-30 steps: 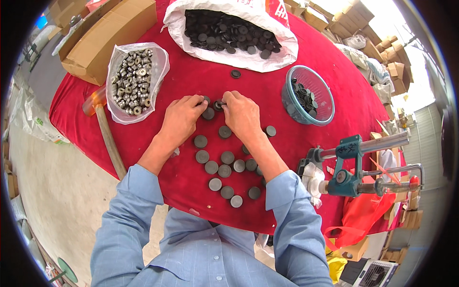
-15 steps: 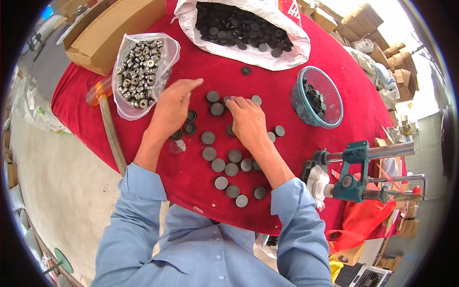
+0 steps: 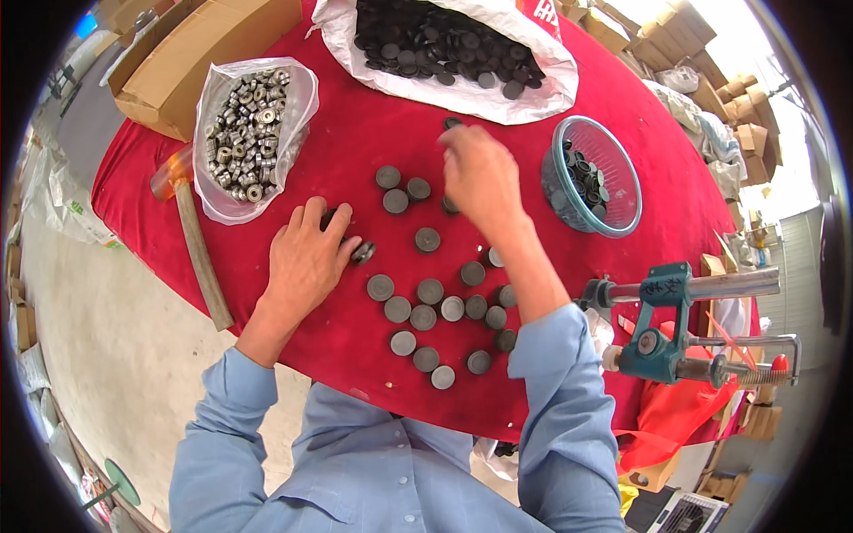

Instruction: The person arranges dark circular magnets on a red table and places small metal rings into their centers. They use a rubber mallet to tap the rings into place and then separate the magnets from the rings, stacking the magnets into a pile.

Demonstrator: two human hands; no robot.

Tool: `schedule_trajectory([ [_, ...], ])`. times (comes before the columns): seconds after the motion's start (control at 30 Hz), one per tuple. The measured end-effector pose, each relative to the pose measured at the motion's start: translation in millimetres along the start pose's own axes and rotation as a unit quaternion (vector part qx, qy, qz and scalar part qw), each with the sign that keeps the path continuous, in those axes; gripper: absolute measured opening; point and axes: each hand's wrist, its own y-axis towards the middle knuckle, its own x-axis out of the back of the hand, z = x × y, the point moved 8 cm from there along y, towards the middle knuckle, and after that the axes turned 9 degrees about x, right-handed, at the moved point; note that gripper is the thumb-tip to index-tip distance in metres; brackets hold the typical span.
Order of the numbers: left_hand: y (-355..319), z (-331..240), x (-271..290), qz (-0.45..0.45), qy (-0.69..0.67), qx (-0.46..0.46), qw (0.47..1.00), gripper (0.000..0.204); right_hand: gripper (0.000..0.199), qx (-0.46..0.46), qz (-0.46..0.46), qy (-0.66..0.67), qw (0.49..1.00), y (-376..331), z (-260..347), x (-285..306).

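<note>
My left hand (image 3: 304, 253) is low over the red cloth, its fingers curled round dark round caps. One black cap (image 3: 362, 252) is tilted up beside the thumb, and another pokes out between the fingers. Farther off, my right hand (image 3: 484, 178) reaches forward, its fingers smeared by motion. Its fingertips are right by a single black cap (image 3: 451, 123) in front of the white sack; whether they grip it I cannot make out. Several dark grey discs (image 3: 427, 240) lie spread between and below my hands, some partly hidden by my right hand and forearm.
A white sack (image 3: 544, 102) of black caps lies at the back. Left stand a clear bag (image 3: 300, 133) of metal bearings, a mallet (image 3: 203, 253) and a cardboard box (image 3: 209, 67). Right are a clear bowl (image 3: 633, 200) of caps and a green hand press (image 3: 653, 355).
My left hand has come down and nearer me onto the caps at the left. My right hand has left the grey discs and moved forward to the lone black cap.
</note>
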Motion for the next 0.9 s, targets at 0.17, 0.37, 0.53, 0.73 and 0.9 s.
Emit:
schedule_trajectory([
  [0.17, -6, 9, -10, -0.008, -0.014, 0.019, 1.000, 0.027, 0.024, -0.076, 0.038, -0.054, 0.995, 35, -53, -27],
  [0.37, -5, 6, -5, -0.052, -0.049, 0.019, 0.997, 0.025, 0.031, -0.066, 0.089, -0.048, 0.993, 39, -80, -59],
  [0.53, -6, 10, -4, -0.060, -0.068, 0.009, 0.996, 0.023, 0.034, -0.098, 0.116, 0.063, 0.986, 25, -63, -29],
  [0.73, 11, 22, 5, -0.037, -0.264, 0.090, 0.959, 0.017, 0.027, -0.051, -0.206, -0.108, 0.971, -12, -46, 148],
  [0.9, 64, -54, 42, 0.014, -0.415, 0.024, 0.909, 0.016, 0.031, -0.201, -0.228, -0.180, 0.935, -75, -101, 194],
])
